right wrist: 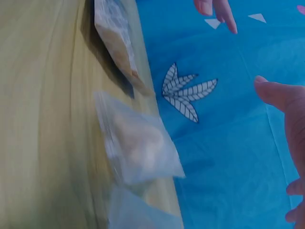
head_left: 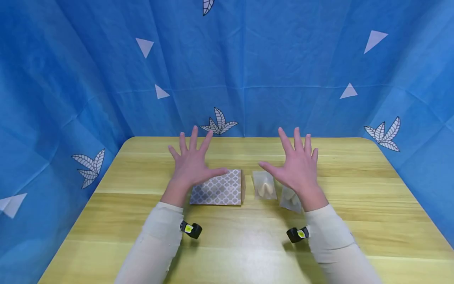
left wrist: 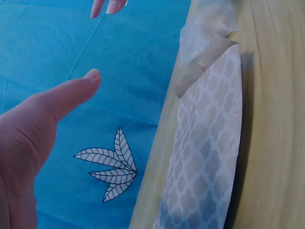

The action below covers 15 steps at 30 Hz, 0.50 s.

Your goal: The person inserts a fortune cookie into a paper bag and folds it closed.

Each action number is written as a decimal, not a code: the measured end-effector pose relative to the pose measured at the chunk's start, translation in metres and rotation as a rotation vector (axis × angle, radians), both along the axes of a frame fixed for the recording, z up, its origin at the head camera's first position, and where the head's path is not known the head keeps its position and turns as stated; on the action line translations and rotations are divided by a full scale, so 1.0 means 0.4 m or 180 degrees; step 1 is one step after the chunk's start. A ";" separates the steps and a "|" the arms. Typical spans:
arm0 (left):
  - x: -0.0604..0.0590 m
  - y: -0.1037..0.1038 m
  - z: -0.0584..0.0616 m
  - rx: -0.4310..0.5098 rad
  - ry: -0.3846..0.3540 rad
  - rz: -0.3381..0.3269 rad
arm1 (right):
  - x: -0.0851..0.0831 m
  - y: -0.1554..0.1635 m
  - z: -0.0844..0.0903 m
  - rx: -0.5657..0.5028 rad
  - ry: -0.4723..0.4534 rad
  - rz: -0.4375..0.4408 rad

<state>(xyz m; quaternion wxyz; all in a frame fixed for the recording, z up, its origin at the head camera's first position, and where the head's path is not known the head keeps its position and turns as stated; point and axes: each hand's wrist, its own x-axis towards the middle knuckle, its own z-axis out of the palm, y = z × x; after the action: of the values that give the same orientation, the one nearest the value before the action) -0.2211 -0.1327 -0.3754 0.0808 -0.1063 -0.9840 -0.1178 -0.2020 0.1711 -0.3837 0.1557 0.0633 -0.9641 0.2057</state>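
Note:
Both hands are held up over the table with fingers spread wide, holding nothing. My left hand (head_left: 191, 165) is above a patterned paper bag (head_left: 221, 189), its thumb overlapping the bag's far edge in the head view. The bag is grey-white with a lattice print and brown sides, lying flat; its brown mouth faces right. My right hand (head_left: 298, 167) hovers above two small translucent packets. One packet (head_left: 265, 185) lies to the left of the wrist with something pale inside; the second packet (head_left: 291, 200) is partly hidden under the wrist. In the right wrist view, the nearer packet (right wrist: 140, 143) looks puffed up.
A light wooden table (head_left: 241, 252) carries these things. Behind it and along both sides hangs a blue curtain (head_left: 283, 59) printed with white leaves and triangles. Small black cameras (head_left: 193, 230) are strapped at both wrists.

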 end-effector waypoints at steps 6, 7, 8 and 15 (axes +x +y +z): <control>0.001 0.009 -0.011 0.0254 -0.0021 -0.0184 | 0.003 -0.042 -0.013 -0.0334 0.0276 0.0128; 0.001 0.011 -0.015 0.0281 -0.0018 -0.0215 | 0.004 -0.050 -0.017 -0.0407 0.0310 0.0140; 0.001 0.013 -0.020 0.0327 -0.0018 -0.0249 | 0.006 -0.058 -0.020 -0.0477 0.0329 0.0152; 0.011 0.019 -0.064 0.0574 -0.0145 -0.0468 | 0.019 -0.117 -0.045 -0.0967 0.0243 0.0201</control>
<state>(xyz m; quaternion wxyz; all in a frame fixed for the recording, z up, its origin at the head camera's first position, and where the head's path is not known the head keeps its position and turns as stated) -0.2165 -0.1249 -0.4009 0.0589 -0.1678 -0.9606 -0.2138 -0.1944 0.1241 -0.4017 0.1935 0.0771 -0.9128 0.3514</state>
